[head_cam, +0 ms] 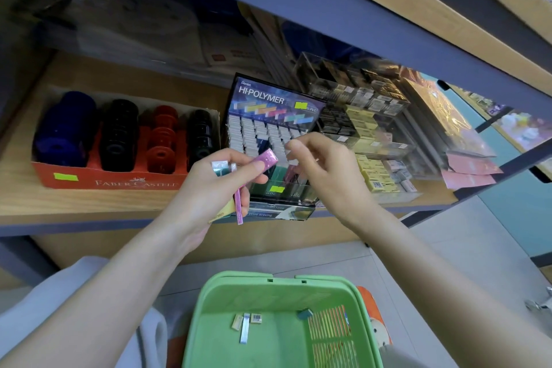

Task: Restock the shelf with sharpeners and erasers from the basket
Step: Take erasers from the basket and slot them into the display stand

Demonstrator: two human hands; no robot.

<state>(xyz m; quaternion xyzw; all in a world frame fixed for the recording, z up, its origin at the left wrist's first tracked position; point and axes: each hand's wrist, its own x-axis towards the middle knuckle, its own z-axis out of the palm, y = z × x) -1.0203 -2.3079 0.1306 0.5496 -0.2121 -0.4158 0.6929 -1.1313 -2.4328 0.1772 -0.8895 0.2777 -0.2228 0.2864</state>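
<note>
**Currently: erasers in hand at shelf**

Item: pink eraser (265, 160), a slim wrapped stick, pinched in the left grip (218, 185) with a few other erasers, just before the display box (274, 104) on the shelf (89, 203). Right grip (325, 170) beside it, fingers half-curled, nothing seen in them. Handling, judged: light, slightly bendy, glossy wrap likely slick; take by the long sides near mid-length. Remaining: few small pieces in the basket (268, 278).

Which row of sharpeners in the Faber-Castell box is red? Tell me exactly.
The third row from the left: it alone is red, set between two black rows, with the blue row at the far left of the Faber-Castell box.
</note>
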